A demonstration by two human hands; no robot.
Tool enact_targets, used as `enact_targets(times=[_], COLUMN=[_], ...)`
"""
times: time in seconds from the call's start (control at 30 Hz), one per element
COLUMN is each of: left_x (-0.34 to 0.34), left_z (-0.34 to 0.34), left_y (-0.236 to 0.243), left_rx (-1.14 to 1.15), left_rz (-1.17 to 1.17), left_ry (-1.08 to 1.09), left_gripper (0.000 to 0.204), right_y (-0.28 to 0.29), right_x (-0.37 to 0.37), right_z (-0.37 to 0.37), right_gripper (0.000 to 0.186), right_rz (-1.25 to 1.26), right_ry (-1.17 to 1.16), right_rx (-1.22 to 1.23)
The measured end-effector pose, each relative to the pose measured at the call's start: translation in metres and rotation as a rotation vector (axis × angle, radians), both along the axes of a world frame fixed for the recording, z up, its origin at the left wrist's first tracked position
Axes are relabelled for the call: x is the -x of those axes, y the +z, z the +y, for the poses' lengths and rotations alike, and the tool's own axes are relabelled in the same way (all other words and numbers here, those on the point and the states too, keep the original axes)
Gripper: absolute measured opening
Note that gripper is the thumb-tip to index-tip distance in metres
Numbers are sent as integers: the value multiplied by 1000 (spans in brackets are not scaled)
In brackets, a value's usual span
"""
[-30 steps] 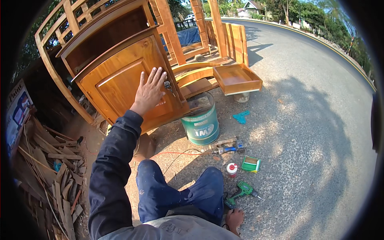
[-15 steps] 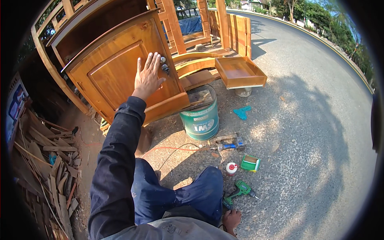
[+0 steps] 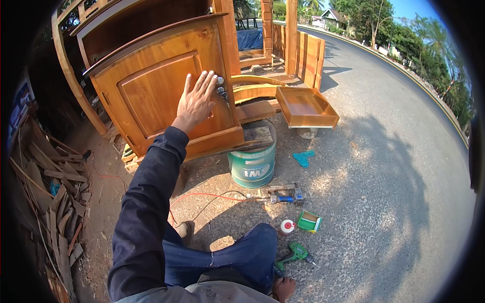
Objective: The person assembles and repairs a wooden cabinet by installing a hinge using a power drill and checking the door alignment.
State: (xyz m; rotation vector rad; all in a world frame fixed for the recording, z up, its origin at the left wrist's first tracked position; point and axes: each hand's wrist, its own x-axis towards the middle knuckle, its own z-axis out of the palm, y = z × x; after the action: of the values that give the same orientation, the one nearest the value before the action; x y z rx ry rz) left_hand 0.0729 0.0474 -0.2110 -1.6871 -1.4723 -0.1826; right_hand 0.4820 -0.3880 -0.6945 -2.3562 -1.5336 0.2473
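Observation:
My left hand (image 3: 195, 103) lies flat on the varnished wooden cabinet door (image 3: 151, 101), fingers spread. Right beside its fingertips are a round metal knob (image 3: 220, 81) and a lock with dark keys (image 3: 222, 93) hanging from it. The door is closed over the lower part of the cabinet (image 3: 146, 22), whose upper part is an open, dark recess. Down by my hip, at the lower edge, my right hand (image 3: 284, 289) rests at the ground near a green cordless drill (image 3: 295, 255). Its fingers are too small and partly hidden to make out.
A green drum (image 3: 252, 169) stands under the cabinet's right end. A wooden drawer (image 3: 308, 107) sits on a low support. On the ground are a blue nail gun (image 3: 285, 197) with an orange hose, a white bottle (image 3: 287, 226), a green box (image 3: 309, 221), a teal cloth (image 3: 303, 158) and scrap wood (image 3: 60, 202).
The view has shifted, and the cabinet now sits further right in it. My left hand stays flat on the door beside the knob. My legs have shifted, and a shoe now shows.

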Motion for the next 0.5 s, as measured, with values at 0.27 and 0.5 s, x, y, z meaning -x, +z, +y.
enact_targets(times=[0.27, 0.5], left_x=[40, 62], left_z=[-7, 8], left_y=[176, 226], left_rx=[-306, 52], left_rz=[-119, -264], left_ry=[131, 196], left_gripper=[82, 87], right_y=[-2, 92], right_x=[-3, 35], right_z=[5, 114], right_gripper=[32, 28], right_rz=[22, 321], right_ry=[13, 260], right_rx=[-76, -494])
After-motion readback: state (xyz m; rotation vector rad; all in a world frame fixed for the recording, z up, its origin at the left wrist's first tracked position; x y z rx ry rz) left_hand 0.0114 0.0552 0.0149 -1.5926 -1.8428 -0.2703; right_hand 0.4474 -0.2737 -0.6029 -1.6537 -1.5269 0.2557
